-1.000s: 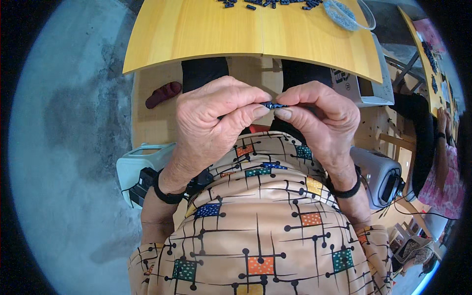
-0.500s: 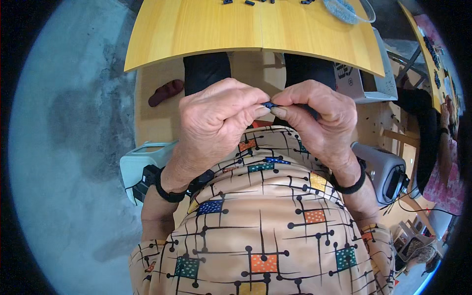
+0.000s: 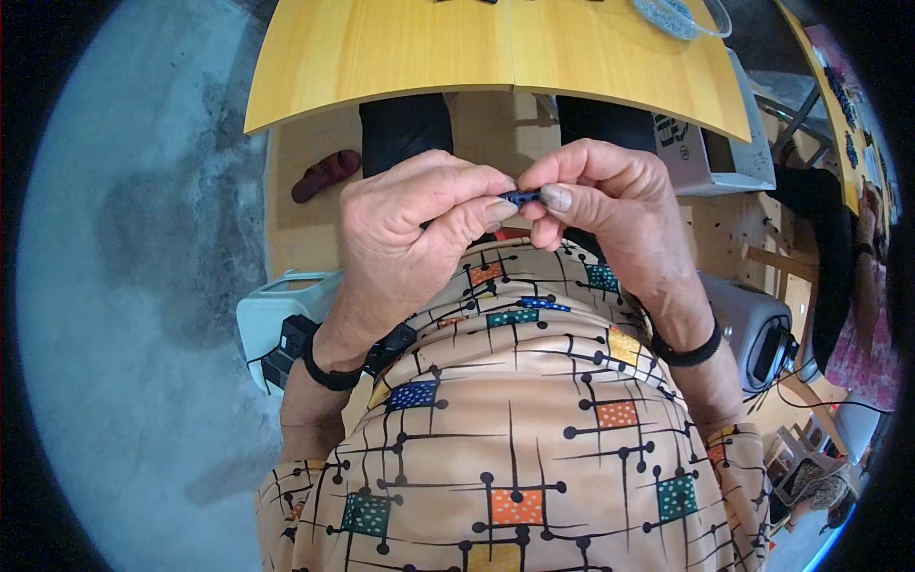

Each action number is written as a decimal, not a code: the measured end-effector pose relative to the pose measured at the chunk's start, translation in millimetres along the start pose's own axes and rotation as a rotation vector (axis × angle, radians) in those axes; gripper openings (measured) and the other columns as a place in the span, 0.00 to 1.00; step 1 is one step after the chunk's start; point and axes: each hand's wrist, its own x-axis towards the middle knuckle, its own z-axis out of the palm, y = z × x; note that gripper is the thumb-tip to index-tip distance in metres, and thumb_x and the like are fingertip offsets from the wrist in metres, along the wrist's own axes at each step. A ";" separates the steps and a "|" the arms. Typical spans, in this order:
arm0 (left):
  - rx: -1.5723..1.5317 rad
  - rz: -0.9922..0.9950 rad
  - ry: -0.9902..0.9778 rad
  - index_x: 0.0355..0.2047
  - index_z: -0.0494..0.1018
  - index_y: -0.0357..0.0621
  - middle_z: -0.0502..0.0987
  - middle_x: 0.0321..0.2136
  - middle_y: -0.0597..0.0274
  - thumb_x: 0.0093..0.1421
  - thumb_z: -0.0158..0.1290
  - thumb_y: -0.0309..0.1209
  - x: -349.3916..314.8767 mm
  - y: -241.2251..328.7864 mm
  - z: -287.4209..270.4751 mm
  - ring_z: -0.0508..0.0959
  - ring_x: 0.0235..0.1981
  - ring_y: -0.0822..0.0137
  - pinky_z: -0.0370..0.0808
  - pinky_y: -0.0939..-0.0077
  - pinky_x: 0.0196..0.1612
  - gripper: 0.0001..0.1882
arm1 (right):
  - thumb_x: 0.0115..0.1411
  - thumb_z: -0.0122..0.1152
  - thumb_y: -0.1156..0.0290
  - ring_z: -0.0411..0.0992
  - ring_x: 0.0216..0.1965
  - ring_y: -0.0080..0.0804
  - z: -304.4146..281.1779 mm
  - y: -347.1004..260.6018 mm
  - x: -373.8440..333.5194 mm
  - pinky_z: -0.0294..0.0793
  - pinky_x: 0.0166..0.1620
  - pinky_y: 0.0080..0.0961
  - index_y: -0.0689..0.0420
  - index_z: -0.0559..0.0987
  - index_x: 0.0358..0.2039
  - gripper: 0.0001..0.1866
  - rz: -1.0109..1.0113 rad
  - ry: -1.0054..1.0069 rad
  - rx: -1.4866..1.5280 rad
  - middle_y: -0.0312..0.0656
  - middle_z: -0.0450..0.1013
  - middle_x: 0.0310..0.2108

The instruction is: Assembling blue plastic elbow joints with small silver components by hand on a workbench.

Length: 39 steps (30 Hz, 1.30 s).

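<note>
Both hands meet above my lap, just short of the table edge, around a small dark blue and black part (image 3: 521, 197). My left hand (image 3: 415, 214) pinches its left end between thumb and bent fingers. With thumb and forefinger, my right hand (image 3: 610, 195) grips the right end, its other fingers curled below. Only a short middle stretch of the part shows; the fingertips hide both ends, and its exact kind is too small to make out.
A yellow wooden table (image 3: 400, 48) lies ahead, with a clear plastic tub of small bluish pieces (image 3: 667, 17) at its far right. Below stands a cardboard box (image 3: 681, 157). A dark red slipper (image 3: 327, 175) lies on the left. Another person's arm (image 3: 865, 286) shows at far right.
The right hand has rolled and lifted a little, its thumb now on top of the part. More of the part shows between the fingertips. The left hand keeps its pinch.
</note>
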 end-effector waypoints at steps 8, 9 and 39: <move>0.077 -0.018 0.017 0.28 0.76 0.35 0.76 0.21 0.60 0.47 0.60 0.23 -4.0 7.9 -1.2 0.74 0.21 0.72 0.69 0.83 0.23 0.07 | 0.55 0.58 0.73 0.71 0.22 0.17 1.0 6.9 -1.7 0.72 0.26 0.13 0.62 0.77 0.30 0.06 0.048 0.029 0.047 0.37 0.74 0.23; 0.099 -0.009 0.018 0.28 0.76 0.35 0.76 0.21 0.59 0.47 0.60 0.23 -3.8 9.2 -1.4 0.74 0.21 0.72 0.69 0.83 0.23 0.07 | 0.56 0.57 0.73 0.70 0.21 0.17 1.9 6.7 -2.5 0.71 0.25 0.12 0.62 0.77 0.30 0.05 0.051 0.046 0.030 0.36 0.73 0.22; 0.217 0.071 0.003 0.29 0.76 0.36 0.76 0.24 0.57 0.46 0.59 0.21 -11.7 9.8 -1.3 0.76 0.24 0.68 0.72 0.80 0.26 0.08 | 0.55 0.59 0.69 0.69 0.17 0.19 4.6 21.9 -4.5 0.69 0.21 0.14 0.61 0.74 0.28 0.08 0.237 -0.064 0.329 0.38 0.72 0.21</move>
